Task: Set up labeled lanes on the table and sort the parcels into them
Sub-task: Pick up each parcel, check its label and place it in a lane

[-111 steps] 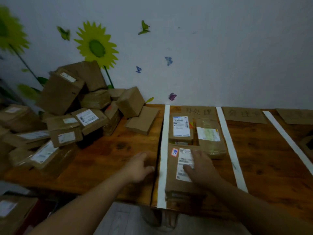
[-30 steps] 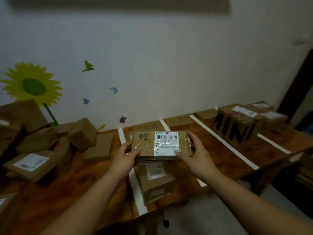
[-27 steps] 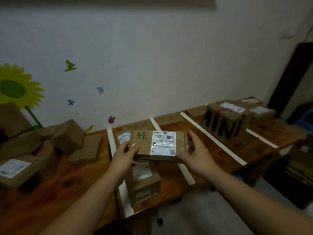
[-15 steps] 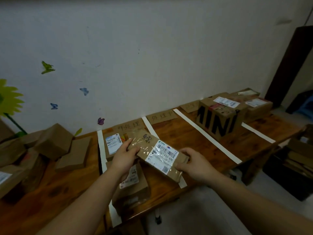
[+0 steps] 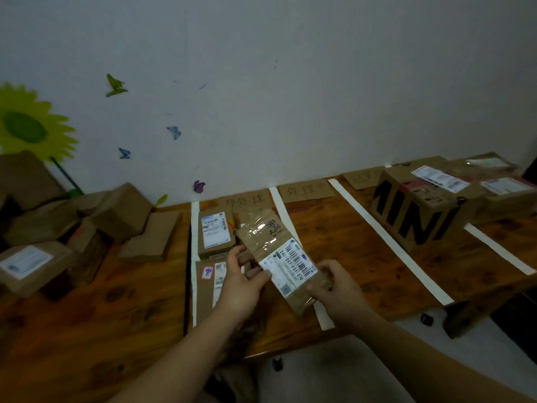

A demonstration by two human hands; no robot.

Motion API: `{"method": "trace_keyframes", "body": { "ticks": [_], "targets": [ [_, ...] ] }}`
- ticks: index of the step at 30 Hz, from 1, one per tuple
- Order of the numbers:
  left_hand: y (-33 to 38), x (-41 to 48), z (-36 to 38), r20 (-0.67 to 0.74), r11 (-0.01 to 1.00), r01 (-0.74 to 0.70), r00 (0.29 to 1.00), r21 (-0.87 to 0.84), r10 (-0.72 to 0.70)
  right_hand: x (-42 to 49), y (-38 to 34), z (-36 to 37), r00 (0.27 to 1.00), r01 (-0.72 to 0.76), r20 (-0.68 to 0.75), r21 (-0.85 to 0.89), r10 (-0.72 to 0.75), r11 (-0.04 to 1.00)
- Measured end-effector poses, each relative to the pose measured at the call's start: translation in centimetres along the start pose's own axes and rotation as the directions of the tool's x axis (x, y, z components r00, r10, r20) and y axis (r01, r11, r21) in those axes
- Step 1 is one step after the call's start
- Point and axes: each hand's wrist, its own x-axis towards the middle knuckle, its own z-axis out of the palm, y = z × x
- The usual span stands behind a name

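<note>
Holding a flat brown cardboard parcel (image 5: 277, 245) bound in clear tape and bearing a white barcode label, the person has it above the brown wooden table (image 5: 348, 257), turned diagonally over the leftmost taped lane, its near end above the white tape strip (image 5: 323, 317) on that lane's right side. The left hand (image 5: 244, 283) curls round the parcel's left edge, thumb at the label; the right hand (image 5: 337, 289) pinches the near end. Below in the same lane lie a small labelled brown box (image 5: 215, 231) and, nearer, a second labelled brown box (image 5: 207, 286). A handwritten cardboard sign (image 5: 247, 199) heads the lane. A large brown box printed MINI (image 5: 415, 210) stands further right, and a heap of brown boxes (image 5: 116, 210) lies left.
</note>
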Motion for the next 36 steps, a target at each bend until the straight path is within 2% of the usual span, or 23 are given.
{"method": "trace_keyframes", "body": {
  "ticks": [3, 6, 9, 12, 15, 21, 25, 29, 33, 36],
  "targets": [
    [1.6, -0.2, 0.3, -0.155, 0.996, -0.084, 0.985, -0.006, 0.082, 0.6, -0.2, -2.4, 0.998, 0.061, 0.029, -0.025, -0.061, 0.998],
    [2.4, 0.2, 0.6, -0.146, 0.996, -0.095, 0.985, -0.001, 0.093, 1.2, -0.8, -5.3, 0.994, 0.110, 0.020, -0.089, -0.109, 0.990],
    [2.5, 0.0, 1.8, -0.129, 0.992, -0.108, 0.985, 0.066, 0.116, 1.9, -1.2, -7.8, 0.986, 0.136, -0.084, -0.094, -0.144, 0.986],
    [2.8, -0.1, 3.5, -0.119, 0.989, -0.132, 0.983, 0.061, 0.139, 2.3, -1.5, -9.7, 0.968, 0.113, -0.235, 0.087, -0.090, 0.990],
    [3.2, 0.5, 5.6, -0.055, 0.985, -0.147, 0.987, 0.087, 0.152, 1.9, -1.5, -11.3, 0.944, 0.111, -0.325, 0.168, -0.051, 0.980],
    [3.9, 1.7, 12.6, 0.134, 0.986, -0.143, 0.982, 0.088, 0.131, -0.7, 0.1, -16.9, 0.918, 0.069, -0.397, 0.106, -0.022, 0.992],
    [4.8, 1.0, 20.7, 0.301, 0.972, -0.194, 0.942, 0.133, 0.147, -2.7, 3.3, -24.1, 0.857, 0.074, -0.514, 0.053, -0.037, 0.996],
    [5.4, 0.8, 30.6, 0.461, 0.942, -0.234, 0.882, 0.239, 0.102, -4.7, 7.7, -32.9, 0.795, 0.020, -0.606, 0.065, 0.024, 0.998],
    [4.5, 0.1, 41.0, 0.532, 0.942, -0.202, 0.846, 0.268, 0.030, -6.6, 11.9, -41.4, 0.773, 0.049, -0.633, 0.094, 0.022, 0.994],
    [3.7, -0.1, 47.2, 0.564, 0.944, -0.141, 0.824, 0.299, -0.055, -7.4, 14.7, -46.8, 0.785, 0.020, -0.619, 0.041, 0.010, 0.999]
  ]
}}
